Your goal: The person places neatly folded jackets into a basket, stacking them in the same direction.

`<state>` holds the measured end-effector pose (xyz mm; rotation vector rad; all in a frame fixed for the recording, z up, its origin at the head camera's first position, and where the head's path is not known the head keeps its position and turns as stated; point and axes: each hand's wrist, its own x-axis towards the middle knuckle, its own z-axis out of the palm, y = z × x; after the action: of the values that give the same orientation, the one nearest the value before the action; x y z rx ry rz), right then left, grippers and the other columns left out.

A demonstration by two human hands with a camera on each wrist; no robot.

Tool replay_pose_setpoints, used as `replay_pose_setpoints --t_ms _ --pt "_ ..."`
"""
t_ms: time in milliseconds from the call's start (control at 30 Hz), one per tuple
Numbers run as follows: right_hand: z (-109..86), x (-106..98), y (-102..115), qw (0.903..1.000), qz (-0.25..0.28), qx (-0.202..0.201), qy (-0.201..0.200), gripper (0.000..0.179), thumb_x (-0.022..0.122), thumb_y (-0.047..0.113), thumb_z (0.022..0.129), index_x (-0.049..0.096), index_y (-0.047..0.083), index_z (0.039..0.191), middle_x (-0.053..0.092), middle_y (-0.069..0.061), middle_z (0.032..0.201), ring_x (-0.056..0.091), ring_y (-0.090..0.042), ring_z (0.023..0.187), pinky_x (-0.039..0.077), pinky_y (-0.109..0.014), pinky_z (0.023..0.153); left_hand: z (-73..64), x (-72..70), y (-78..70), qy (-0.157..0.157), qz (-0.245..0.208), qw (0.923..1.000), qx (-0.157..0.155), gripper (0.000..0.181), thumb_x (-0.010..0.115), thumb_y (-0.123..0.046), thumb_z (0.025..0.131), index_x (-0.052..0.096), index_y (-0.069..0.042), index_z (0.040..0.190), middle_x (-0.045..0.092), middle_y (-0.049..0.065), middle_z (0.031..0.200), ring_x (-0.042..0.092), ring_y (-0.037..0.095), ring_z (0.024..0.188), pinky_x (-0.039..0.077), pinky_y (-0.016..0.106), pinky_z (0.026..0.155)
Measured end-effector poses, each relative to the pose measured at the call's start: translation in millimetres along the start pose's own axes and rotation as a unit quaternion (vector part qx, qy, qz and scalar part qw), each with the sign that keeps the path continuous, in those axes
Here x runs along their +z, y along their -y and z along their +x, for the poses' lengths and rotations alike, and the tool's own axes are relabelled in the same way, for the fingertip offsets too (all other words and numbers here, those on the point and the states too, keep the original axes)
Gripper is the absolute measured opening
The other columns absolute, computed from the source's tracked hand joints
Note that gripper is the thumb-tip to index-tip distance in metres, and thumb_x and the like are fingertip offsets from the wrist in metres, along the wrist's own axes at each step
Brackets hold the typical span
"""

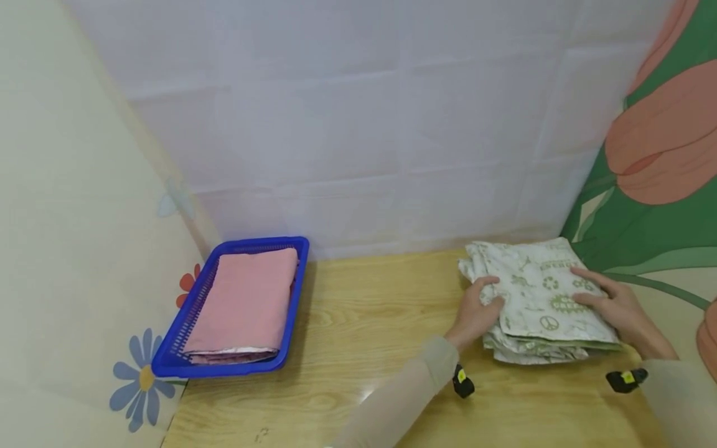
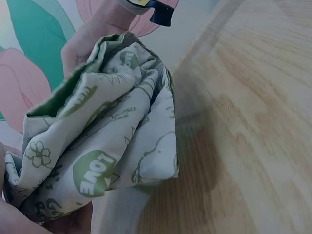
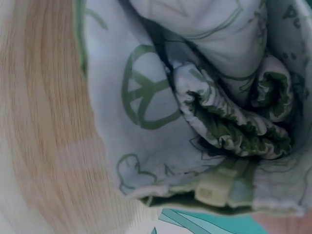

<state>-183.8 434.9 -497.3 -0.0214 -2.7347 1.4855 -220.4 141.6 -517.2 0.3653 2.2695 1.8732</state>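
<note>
A thick folded bundle of white cloth (image 1: 538, 292) printed with green drawings and words is held between both hands at the right side of the table. My left hand (image 1: 476, 311) grips its left side, thumb on top. On the opposite side my right hand (image 1: 618, 308) grips it, with thumb and a finger over the upper face. In the left wrist view, loose folds of the cloth (image 2: 112, 141) show a green underside, and a shadow falls on the wood beside it. Gathered, ruffled edges (image 3: 229, 117) are tucked inside the folds in the right wrist view.
A blue plastic basket (image 1: 294, 311) stands at the left of the wooden table (image 1: 381, 323), holding a folded pink cloth (image 1: 246, 298). A white sheet (image 1: 364, 124) hangs behind the table. Walls with painted flowers (image 1: 147, 378) rise on both sides.
</note>
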Motion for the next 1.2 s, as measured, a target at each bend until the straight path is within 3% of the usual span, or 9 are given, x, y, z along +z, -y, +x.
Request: replay_pose_setpoints --t_ms 100,167,267,367,567,800,967,1100,1200 --pt "-0.6 3.9 3.6 0.9997 0.023 0.004 -0.001 0.068 0.061 0.038 0.109 0.031 0.028 0.169 0.009 -0.006 0.18 0.004 -0.046 0.163 0.035 -0.048 0.127 -0.8 -10.0 -0.7 0.008 -0.009 0.9999 0.006 0.041 0.064 -0.027 0.102 0.062 -0.039 0.142 0.06 -0.01 0.147 0.049 0.004 0.061 0.057 0.031 0.071" --pt "-1.7 6.2 5.2 0.9994 0.034 0.004 -0.004 0.067 0.062 0.035 0.11 0.032 0.029 0.169 0.008 -0.003 0.179 0.026 -0.027 0.162 0.049 -0.023 0.109 -1.5 -16.0 -1.2 0.018 -0.012 0.9997 0.008 0.042 0.063 -0.026 0.103 0.061 -0.04 0.143 0.062 -0.009 0.141 0.041 0.004 0.049 0.047 0.024 0.048" --pt "-2.3 10.3 8.8 0.9983 0.058 0.0 -0.013 0.065 0.063 0.029 0.11 0.035 0.03 0.168 0.008 -0.007 0.18 0.068 -0.004 0.094 0.049 -0.016 0.059 -2.8 -23.7 -1.5 0.02 -0.012 0.9997 0.01 0.043 0.063 -0.024 0.103 0.061 -0.039 0.144 0.062 -0.007 0.142 0.036 0.005 0.043 0.04 0.021 0.04" --pt "-1.9 14.4 13.4 0.996 0.088 -0.004 -0.018 0.064 0.063 0.022 0.109 0.038 0.032 0.167 0.005 -0.014 0.18 0.029 -0.008 0.041 0.04 -0.031 0.042 -3.9 -30.1 -2.0 0.017 -0.009 0.9998 0.009 0.044 0.064 -0.024 0.103 0.061 -0.04 0.143 0.06 -0.007 0.147 0.037 0.005 0.043 0.041 0.021 0.04" --pt "-1.0 21.2 23.4 0.9951 0.097 -0.008 -0.02 0.065 0.064 0.019 0.109 0.039 0.032 0.166 0.005 -0.011 0.18 0.037 -0.004 0.047 0.043 -0.027 0.047 -7.2 -41.6 -7.1 0.008 0.0 0.9999 0.013 0.045 0.065 -0.022 0.102 0.062 -0.04 0.143 0.056 -0.006 0.155 0.037 0.005 0.043 0.043 0.022 0.043" --pt "1.6 27.8 39.5 0.9916 0.127 -0.021 -0.015 0.066 0.067 0.014 0.106 0.041 0.028 0.166 0.055 0.019 0.144 0.068 0.003 0.09 0.061 -0.023 0.068 -10.9 -54.5 -18.4 -0.003 -0.007 0.9999 0.013 0.043 0.065 -0.025 0.102 0.062 -0.041 0.141 0.056 -0.001 0.155 0.039 0.005 0.043 0.041 0.023 0.038" --pt "5.2 35.5 50.2 0.9941 0.105 -0.021 -0.02 0.066 0.068 0.019 0.106 0.041 0.032 0.165 0.057 0.008 0.139 0.072 -0.006 0.078 0.061 -0.027 0.063 -11.9 -63.0 -23.2 -0.018 0.021 0.9994 0.022 0.04 0.067 -0.034 0.102 0.062 -0.042 0.141 0.052 -0.006 0.161 0.061 0.004 0.077 0.062 0.036 0.075" --pt "7.5 43.1 59.5 0.9966 0.06 -0.046 -0.033 0.065 0.068 0.022 0.106 0.042 0.03 0.165 0.044 -0.01 0.156 0.07 -0.003 0.076 0.06 -0.025 0.063 -12.9 -69.7 -25.4 -0.035 0.041 0.998 0.034 0.04 0.067 -0.038 0.101 0.062 -0.04 0.141 0.052 -0.011 0.16 0.051 0.011 0.14 0.039 0.055 0.123" --pt "8.7 48.1 66.9 0.9948 0.07 -0.066 -0.033 0.064 0.068 0.018 0.106 0.044 0.027 0.164 0.056 0.012 0.139 0.07 -0.007 0.07 0.06 -0.027 0.059 -14.5 -76.2 -26.9 -0.036 0.038 0.9978 0.041 0.041 0.067 -0.037 0.102 0.062 -0.038 0.142 0.051 -0.01 0.161 0.046 0.019 0.15 0.034 0.06 0.125"
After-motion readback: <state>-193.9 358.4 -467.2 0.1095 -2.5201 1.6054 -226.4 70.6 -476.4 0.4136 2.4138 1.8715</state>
